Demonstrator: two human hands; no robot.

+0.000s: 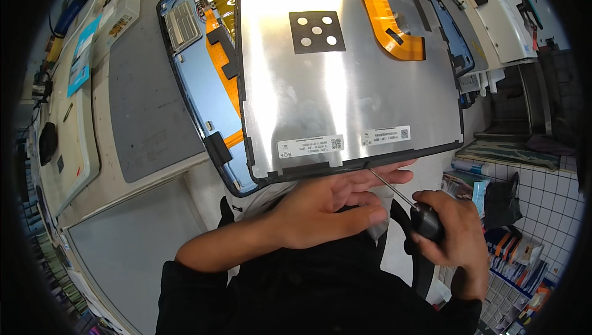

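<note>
A silvery tablet display panel (357, 97) lies back side up in front of me, with a black rim and two white labels along its near edge. Beneath it, a blue tablet housing (196, 82) with orange flex cables sticks out on the left. My left hand (330, 202) is at the panel's near edge, fingers stretched to the right under the rim and thumb apart; its contact with the panel is partly hidden. My right hand (455, 230) grips the black handle of a screwdriver-like tool (427, 223). The tool's thin metal shaft reaches up-left to the panel's near rim.
A grey mat (148, 100) covers the bench to the left, beside a cream-coloured tray (80, 150). White equipment (502, 14) stands at the far right. Lower right are packets and a black bag (502, 202) near a white grid rack (546, 193). The panel's near edge overhangs the bench.
</note>
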